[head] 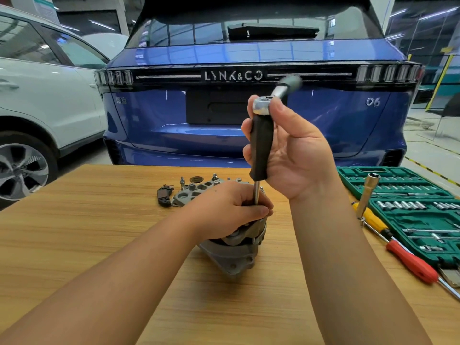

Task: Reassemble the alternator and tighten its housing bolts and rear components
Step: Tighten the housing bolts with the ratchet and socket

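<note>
Left hand (239,207) grips alternator (236,252) on tabletop (99,220); right hand (286,145) holds black driver handle (261,148) upright, ratchet (273,98) on top.

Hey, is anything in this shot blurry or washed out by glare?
Head view: the grey ratchet handle above the right hand is smeared by motion blur; ceiling lights streak as glare across the blue car's rear window; wide-angle distortion bows the wooden table edge; the metal alternator under the left hand stays sharp.
</note>
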Demonstrator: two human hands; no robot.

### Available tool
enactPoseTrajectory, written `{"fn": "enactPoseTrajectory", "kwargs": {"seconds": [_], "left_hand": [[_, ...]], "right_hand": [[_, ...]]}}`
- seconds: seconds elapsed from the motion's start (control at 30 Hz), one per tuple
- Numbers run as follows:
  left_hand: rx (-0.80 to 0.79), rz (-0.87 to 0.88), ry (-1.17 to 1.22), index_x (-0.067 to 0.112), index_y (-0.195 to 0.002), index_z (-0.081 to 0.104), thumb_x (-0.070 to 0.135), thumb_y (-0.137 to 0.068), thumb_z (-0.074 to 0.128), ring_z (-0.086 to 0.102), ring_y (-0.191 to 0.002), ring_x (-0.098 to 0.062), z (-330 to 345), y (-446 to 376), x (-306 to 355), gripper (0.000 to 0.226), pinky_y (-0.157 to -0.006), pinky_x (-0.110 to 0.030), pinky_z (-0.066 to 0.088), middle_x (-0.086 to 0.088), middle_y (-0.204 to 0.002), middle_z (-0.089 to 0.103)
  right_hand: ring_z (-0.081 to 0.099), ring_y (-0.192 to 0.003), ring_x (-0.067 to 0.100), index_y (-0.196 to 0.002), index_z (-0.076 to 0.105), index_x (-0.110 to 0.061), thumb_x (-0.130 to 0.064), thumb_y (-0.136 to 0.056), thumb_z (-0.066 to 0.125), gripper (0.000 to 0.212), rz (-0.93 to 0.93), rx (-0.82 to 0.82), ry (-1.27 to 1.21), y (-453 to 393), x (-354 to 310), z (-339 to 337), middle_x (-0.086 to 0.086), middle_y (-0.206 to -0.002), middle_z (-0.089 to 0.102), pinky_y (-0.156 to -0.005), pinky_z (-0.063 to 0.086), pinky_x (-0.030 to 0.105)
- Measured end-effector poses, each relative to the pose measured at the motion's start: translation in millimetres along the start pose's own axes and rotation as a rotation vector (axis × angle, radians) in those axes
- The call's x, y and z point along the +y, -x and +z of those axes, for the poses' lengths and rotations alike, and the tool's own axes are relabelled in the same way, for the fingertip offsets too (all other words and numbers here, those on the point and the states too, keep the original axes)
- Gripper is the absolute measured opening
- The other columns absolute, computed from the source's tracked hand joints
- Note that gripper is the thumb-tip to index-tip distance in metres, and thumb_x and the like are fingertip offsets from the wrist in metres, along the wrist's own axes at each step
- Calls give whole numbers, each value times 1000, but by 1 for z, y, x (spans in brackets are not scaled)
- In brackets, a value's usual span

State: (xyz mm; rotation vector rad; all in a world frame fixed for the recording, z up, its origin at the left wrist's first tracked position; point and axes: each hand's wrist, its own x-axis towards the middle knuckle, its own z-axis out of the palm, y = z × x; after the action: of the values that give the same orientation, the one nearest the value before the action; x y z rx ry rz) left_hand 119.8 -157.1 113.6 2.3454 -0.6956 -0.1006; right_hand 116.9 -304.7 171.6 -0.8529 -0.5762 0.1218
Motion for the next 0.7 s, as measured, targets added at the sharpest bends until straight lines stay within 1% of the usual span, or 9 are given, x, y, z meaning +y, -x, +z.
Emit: {"fn": "enactPoseTrajectory", "kwargs": {"seconds": [0.07, 0.1, 0.2, 0.27, 0.33, 0.43, 0.47, 0.6, 0.7], "left_hand": [[5, -4, -5, 48, -98, 68, 38, -99, 60, 54, -90, 25, 1, -2, 0, 12, -73, -13, 40, 43, -95, 63], [6, -9, -9, 49, -96, 67, 39, -99, 60, 54, -89, 24, 1, -2, 1, 13, -73, -14, 41, 42, -95, 63], [6, -12, -17, 51, -87, 63, 40, -99, 59, 56, -85, 23, 2, -2, 1, 17, -70, -16, 41, 42, -89, 63], [20, -2, -17, 51, -86, 63, 40, -99, 59, 57, -84, 21, 4, -2, 1, 18, -70, -19, 42, 41, -87, 64], [32, 1, -8, 49, -90, 67, 40, -99, 59, 58, -85, 19, 5, -2, 2, 15, -71, -21, 43, 38, -89, 65], [41, 4, -5, 46, -94, 69, 39, -99, 59, 59, -81, 16, 5, -1, 2, 13, -70, -22, 44, 35, -86, 65], [43, 5, -3, 46, -93, 69, 39, -99, 59, 60, -80, 15, 5, -1, 2, 14, -69, -23, 45, 35, -84, 65], [44, -3, -8, 45, -99, 70, 40, -99, 59, 58, -86, 16, 7, -3, 2, 12, -71, -20, 44, 32, -91, 67], [52, -3, -15, 45, -98, 71, 41, -99, 59, 59, -90, 12, 6, -3, 2, 12, -79, -22, 48, 28, -96, 68]], "right_hand": [[68, -81, 16, -99, 58, -23, -16, -86, 68, 18, -107, 21, 51, 2, 2, 2, -1, -95, 70, -71, 41, 31], [68, -81, 18, -101, 56, -24, -12, -91, 64, 17, -185, 37, 115, 3, 4, 3, 1, -97, 71, -71, 44, 32], [64, -72, 22, -106, 58, -20, -16, -99, 55, 9, -335, 92, 261, 4, 10, 12, 8, -96, 72, -68, 48, 33], [58, -63, 24, -104, 57, -14, -25, -96, 52, 14, -315, 151, 248, 3, 10, 18, 11, -89, 72, -65, 47, 33], [56, -59, 25, -94, 58, -11, -31, -94, 48, 22, -282, 192, 231, 0, 9, 20, 13, -83, 71, -64, 48, 33], [56, -60, 24, -71, 68, -19, -34, -90, 47, 32, -240, 199, 251, -1, 9, 23, 12, -80, 73, -69, 46, 34], [56, -60, 24, -68, 68, -20, -34, -89, 47, 32, -232, 210, 261, -2, 8, 24, 13, -80, 73, -70, 46, 36], [58, -58, 22, -82, 56, -13, -28, -94, 45, 23, -208, 290, 297, -1, 3, 28, 13, -77, 74, -69, 48, 35], [59, -54, 21, -83, 54, -10, -21, -93, 47, 17, -128, 326, 213, -3, -6, 31, 15, -74, 72, -59, 49, 29]]}}
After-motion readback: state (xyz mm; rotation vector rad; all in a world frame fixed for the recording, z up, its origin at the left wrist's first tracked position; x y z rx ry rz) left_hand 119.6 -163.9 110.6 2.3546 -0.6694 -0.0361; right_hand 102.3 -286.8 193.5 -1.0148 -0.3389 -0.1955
